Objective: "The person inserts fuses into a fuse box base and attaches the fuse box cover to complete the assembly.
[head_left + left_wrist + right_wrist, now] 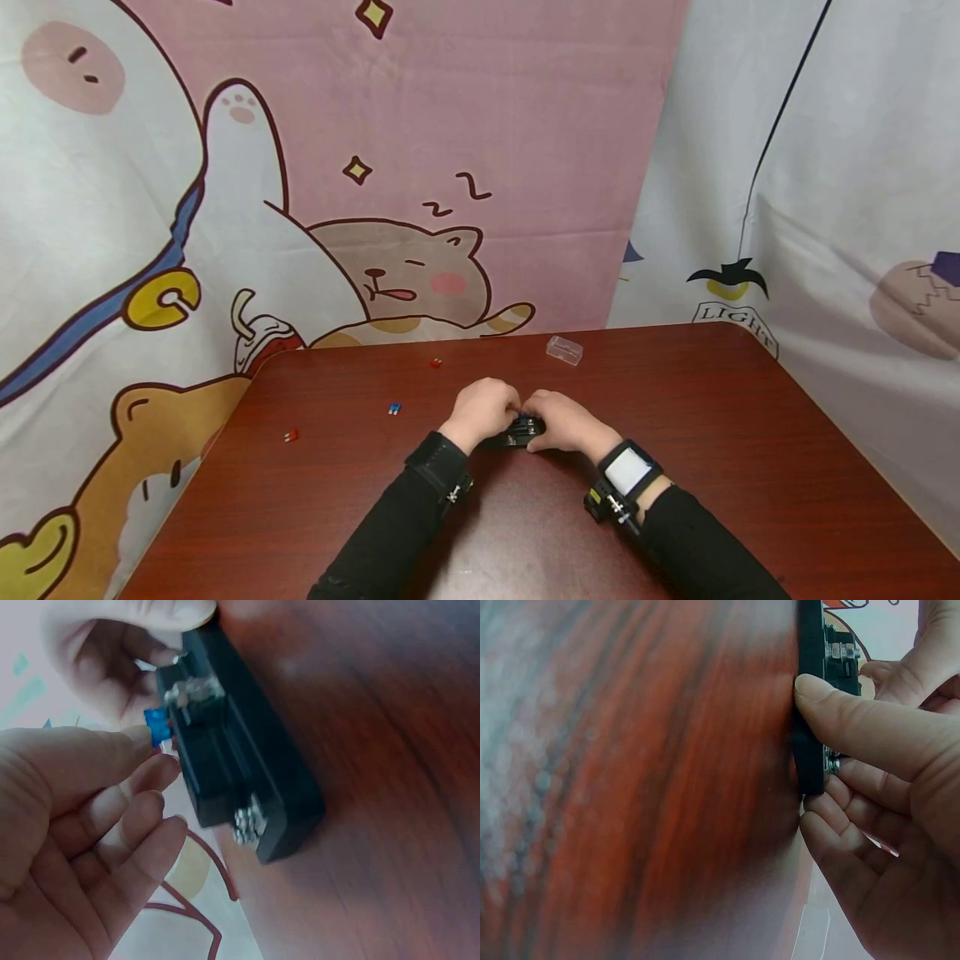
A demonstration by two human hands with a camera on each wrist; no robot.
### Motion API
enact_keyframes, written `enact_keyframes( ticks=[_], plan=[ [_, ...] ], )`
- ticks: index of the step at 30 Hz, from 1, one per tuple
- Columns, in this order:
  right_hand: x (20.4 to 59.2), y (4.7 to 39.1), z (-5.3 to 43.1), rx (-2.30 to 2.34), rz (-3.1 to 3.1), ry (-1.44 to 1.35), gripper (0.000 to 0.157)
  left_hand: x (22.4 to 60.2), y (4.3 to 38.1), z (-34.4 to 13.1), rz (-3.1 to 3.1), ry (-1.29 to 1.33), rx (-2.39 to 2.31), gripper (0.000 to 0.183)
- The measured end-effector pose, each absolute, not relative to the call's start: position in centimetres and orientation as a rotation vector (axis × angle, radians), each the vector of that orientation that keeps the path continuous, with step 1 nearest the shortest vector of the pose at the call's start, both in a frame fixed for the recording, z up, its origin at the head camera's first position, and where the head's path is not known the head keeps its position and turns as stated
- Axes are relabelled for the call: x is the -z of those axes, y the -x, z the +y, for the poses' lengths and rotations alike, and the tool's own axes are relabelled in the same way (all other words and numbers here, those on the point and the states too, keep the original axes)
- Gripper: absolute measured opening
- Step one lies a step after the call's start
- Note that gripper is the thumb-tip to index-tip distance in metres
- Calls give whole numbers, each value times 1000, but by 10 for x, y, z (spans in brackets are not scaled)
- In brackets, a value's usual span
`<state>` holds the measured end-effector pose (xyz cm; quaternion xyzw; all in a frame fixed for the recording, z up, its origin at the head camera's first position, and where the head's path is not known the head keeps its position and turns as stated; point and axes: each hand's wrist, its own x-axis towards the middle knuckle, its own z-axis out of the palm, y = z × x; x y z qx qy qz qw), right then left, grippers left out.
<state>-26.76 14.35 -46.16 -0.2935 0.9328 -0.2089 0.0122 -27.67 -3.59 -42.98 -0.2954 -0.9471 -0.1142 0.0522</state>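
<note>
A black fuse block (pixel 255 742) with metal screw terminals sits on the table between both hands. Thumb and fingers of my left hand (pixel 483 410) pinch a blue blade fuse (pixel 157 726) at the block's upper face; its lower end is hidden at the block. The other fingers of that hand are loosely curled beside it. My right hand (pixel 566 421) grips the right end of the block, its thumb (pixel 817 688) pressed on the long side. In the head view the hands cover much of the block.
A red blade fuse (pixel 291 435) lies at the far left of the brown table (pixel 315 517). Another blue fuse (pixel 394 409) and a second red fuse (pixel 436 363) lie left of the hands. Behind the right hand is a clear plastic box (pixel 564 350). A printed curtain (pixel 555 167) hangs behind.
</note>
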Motion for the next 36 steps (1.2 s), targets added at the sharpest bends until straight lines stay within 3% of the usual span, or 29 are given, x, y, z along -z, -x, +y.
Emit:
enact_keyframes(
  ticks=[12,36],
  plan=[
    [460,267,144,663,2900,931,42,424,280,-72,-2889,827,531,2],
    [456,265,142,662,2882,853,43,429,289,-141,-2894,617,563,11]
  ],
)
